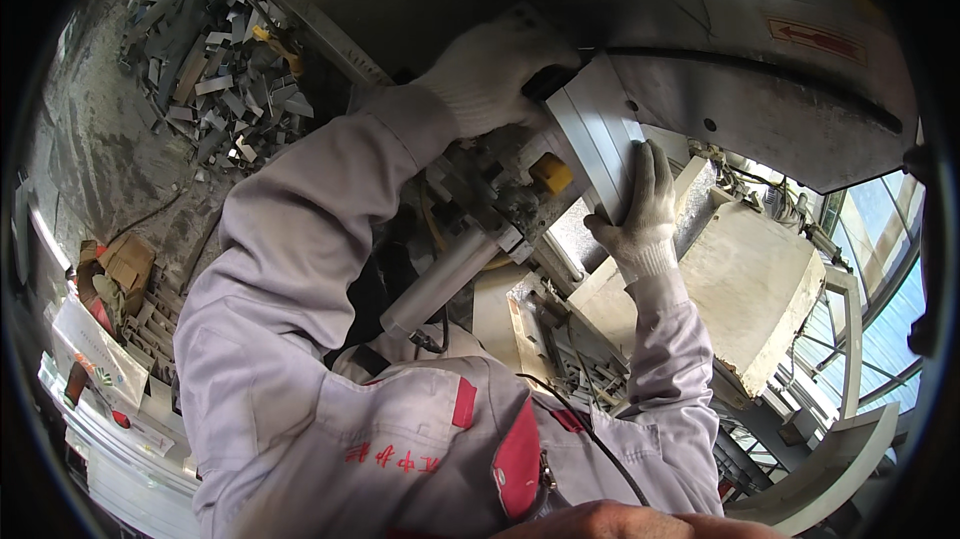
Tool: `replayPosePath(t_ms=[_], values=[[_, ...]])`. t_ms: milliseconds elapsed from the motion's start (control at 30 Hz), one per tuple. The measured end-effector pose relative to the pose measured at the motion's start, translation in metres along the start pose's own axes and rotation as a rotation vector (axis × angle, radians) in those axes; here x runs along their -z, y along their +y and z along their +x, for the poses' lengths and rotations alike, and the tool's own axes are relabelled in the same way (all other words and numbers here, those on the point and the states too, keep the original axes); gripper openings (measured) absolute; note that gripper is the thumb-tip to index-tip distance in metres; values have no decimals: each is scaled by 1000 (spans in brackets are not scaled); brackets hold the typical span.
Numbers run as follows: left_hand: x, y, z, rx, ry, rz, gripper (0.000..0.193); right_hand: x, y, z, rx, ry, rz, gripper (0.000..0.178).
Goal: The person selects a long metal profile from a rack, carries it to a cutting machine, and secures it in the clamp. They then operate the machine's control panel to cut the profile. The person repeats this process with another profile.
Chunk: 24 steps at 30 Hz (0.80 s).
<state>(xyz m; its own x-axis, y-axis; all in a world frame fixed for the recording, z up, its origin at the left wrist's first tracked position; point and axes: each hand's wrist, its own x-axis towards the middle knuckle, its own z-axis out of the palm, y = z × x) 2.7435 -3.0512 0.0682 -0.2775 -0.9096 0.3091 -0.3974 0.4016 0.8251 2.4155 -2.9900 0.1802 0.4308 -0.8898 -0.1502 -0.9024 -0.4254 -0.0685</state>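
A silvery metal profile with lengthwise grooves lies under the dark edge of a large metal machine housing. My right hand, in a whitish knit glove, grips its near end, fingers straight along the right side and thumb on the left. At the far end, my left hand, gloved too, reaches across beside the profile; its fingers are mostly hidden in shadow, so its hold is unclear. Below the profile sit a yellow block and a clamp-like mechanism with a metal cylinder.
Many metal offcuts lie heaped on the floor at the far left. A cardboard box and stacked long pieces are at the lower left. To the right stand a pale, worn machine cover and a curved light frame.
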Motion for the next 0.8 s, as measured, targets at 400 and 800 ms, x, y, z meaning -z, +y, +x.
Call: replayPosePath(t_ms=[400,800], values=[[1,2,3,54,38,138,92,0,0,0,-50,-37,26,134],[3,-1,4,54,10,155,92,2,-8,1,-78,-6,63,122]])
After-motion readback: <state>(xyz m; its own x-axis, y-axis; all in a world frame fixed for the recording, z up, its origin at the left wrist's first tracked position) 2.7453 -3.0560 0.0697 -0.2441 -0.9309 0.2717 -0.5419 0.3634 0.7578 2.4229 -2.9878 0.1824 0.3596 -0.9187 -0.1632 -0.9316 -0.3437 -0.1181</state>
